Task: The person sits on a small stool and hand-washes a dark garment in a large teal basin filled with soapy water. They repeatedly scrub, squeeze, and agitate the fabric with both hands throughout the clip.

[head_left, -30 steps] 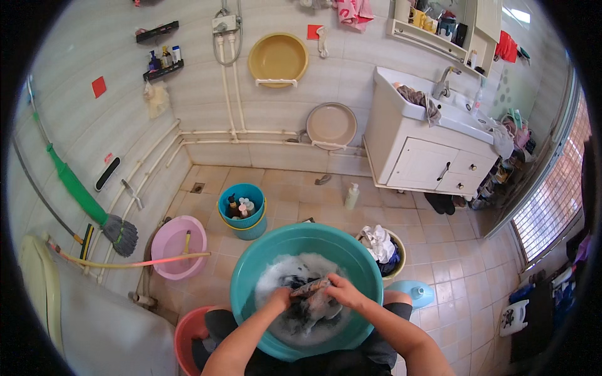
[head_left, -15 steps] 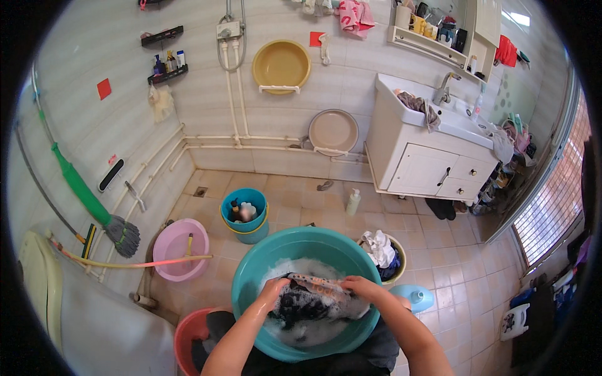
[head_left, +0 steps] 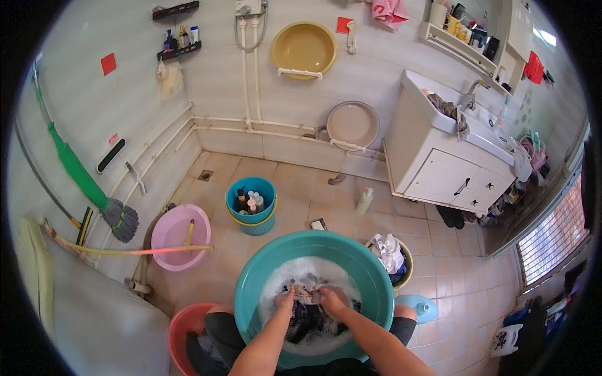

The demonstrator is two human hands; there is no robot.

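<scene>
A large teal basin (head_left: 376,279) stands between my knees, with foamy water (head_left: 326,271) inside. In it lies a dark wet garment (head_left: 307,321) with a light patterned part (head_left: 304,292) showing on top. My left hand (head_left: 285,301) has its fingers closed on the left side of the patterned part. Opposite it, my right hand (head_left: 330,302) grips the right side, its fingers partly sunk in foam. The hands are close together, and the garment's lower part is under suds.
Around the basin stand a blue bucket (head_left: 258,224) with bottles, a pink basin (head_left: 164,241) with a hose (head_left: 144,251) across it, a red basin (head_left: 179,341) with dark cloth, a laundry-filled tub (head_left: 409,263) and a blue jug (head_left: 421,308). A pump bottle (head_left: 364,201) is farther off.
Both hands have moved closer together and lower into the suds, bunching the patterned cloth that was stretched between them. The whole view has shifted slightly.
</scene>
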